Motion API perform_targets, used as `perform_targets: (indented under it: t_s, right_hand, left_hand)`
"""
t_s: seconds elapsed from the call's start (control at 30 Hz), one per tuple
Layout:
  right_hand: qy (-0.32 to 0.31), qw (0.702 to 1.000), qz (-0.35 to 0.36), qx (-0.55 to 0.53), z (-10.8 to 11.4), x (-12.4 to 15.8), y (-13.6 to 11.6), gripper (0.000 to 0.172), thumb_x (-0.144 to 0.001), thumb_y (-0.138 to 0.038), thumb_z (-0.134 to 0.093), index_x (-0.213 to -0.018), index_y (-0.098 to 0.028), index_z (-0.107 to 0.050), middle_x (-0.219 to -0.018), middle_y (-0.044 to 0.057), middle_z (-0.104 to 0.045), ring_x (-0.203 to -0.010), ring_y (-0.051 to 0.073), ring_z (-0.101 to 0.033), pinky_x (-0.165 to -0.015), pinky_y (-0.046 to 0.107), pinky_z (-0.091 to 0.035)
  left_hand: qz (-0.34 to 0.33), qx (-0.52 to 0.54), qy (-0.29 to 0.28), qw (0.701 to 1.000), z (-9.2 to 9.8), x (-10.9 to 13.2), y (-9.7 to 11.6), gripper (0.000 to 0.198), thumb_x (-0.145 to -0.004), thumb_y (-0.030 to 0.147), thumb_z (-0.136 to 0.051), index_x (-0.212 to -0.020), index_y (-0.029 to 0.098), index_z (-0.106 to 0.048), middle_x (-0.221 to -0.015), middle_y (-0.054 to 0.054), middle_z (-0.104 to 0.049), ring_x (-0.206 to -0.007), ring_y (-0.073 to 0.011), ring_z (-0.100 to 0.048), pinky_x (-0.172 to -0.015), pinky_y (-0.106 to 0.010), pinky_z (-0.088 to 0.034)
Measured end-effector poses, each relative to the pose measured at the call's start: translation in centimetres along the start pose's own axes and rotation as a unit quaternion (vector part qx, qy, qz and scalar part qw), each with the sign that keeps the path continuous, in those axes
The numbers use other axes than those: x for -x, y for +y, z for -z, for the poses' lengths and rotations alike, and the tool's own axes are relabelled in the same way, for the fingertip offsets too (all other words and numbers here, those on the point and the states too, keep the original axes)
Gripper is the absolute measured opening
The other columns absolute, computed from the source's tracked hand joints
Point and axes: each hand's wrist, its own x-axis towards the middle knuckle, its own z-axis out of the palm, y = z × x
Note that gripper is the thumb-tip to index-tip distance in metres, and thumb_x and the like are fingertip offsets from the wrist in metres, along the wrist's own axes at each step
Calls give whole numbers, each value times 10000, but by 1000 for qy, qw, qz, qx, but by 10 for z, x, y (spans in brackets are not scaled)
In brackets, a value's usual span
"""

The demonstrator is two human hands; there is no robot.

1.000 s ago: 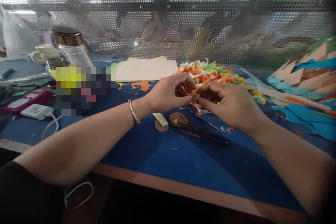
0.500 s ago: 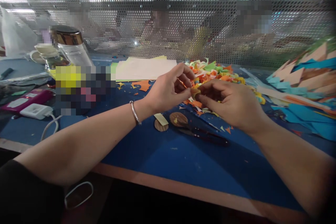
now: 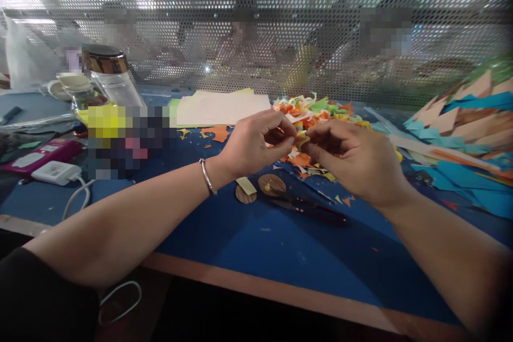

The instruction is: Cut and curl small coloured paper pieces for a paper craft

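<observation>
A small yellow paper piece (image 3: 301, 140) is pinched between the fingertips of my two hands, above the blue tabletop. My left hand (image 3: 258, 136), with a silver bangle on its wrist, is closed on the piece's left side. From the right, my right hand (image 3: 352, 155) grips it between thumb and fingers. Just behind lies a heap of colourful paper scraps (image 3: 320, 109), partly hidden by my hands. Below them on the table are a wooden disc (image 3: 245, 195) with a pale yellow paper strip (image 3: 246, 186), a second wooden disc (image 3: 272, 185), and dark-handled scissors (image 3: 320, 210).
White and green paper sheets (image 3: 224, 108) lie at the back. Blue and tan folded paper (image 3: 460, 112) is stacked at right. At left stand a glass bottle (image 3: 116, 83) and a white charger (image 3: 56, 172) with its cable. A perforated screen (image 3: 272, 26) closes off the back, people behind it.
The yellow paper piece has turned slightly between my fingertips and shows more of its pale surface. Both hands stay in nearly the same place; the view has shifted a little.
</observation>
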Motion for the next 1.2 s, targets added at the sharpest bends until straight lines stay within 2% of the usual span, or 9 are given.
perform_targets:
  t_s: [0.23,0.4,0.47,0.9,1.2]
  right_hand:
    - [7,1000,-12,-12,0,0,-1,139,-887,-391,-707,-926,-258,-716,-795,41,-738,-646,200,-675,-603,357,-559]
    - [23,999,19,-14,-2,0,1,190,-877,-418,-715,-904,-230,-710,-790,32,-740,-632,179,-673,-584,326,-559]
    - [26,999,30,-15,-2,0,1,167,-874,-395,-713,-893,-228,-714,-771,24,-734,-605,165,-662,-555,307,-545]
    - [13,999,21,-25,-1,-1,3,54,-880,-320,-706,-902,-271,-710,-753,17,-729,-584,179,-663,-518,320,-531]
    - [23,999,18,-23,-2,0,0,144,-869,-377,-710,-896,-239,-738,-761,26,-745,-585,168,-664,-524,305,-541]
  left_hand:
    - [-1,0,-11,1000,1,1,2,104,-871,121,-636,-952,179,-608,-1007,-55,-664,-819,-106,-669,-786,-255,-612]
    - [-105,-29,-14,994,2,0,-6,87,-877,97,-618,-922,170,-619,-983,-41,-630,-824,-94,-661,-783,-253,-628]
    - [-124,-41,-12,991,2,0,-9,87,-888,95,-612,-929,170,-630,-979,-35,-636,-816,-88,-665,-776,-251,-634]
    - [-100,-22,-3,995,1,1,-9,97,-885,102,-640,-970,146,-653,-950,-37,-658,-798,-79,-690,-776,-222,-643]
    - [-78,-7,-8,997,0,1,-8,112,-879,113,-647,-975,159,-612,-971,-40,-666,-811,-87,-691,-785,-230,-643]
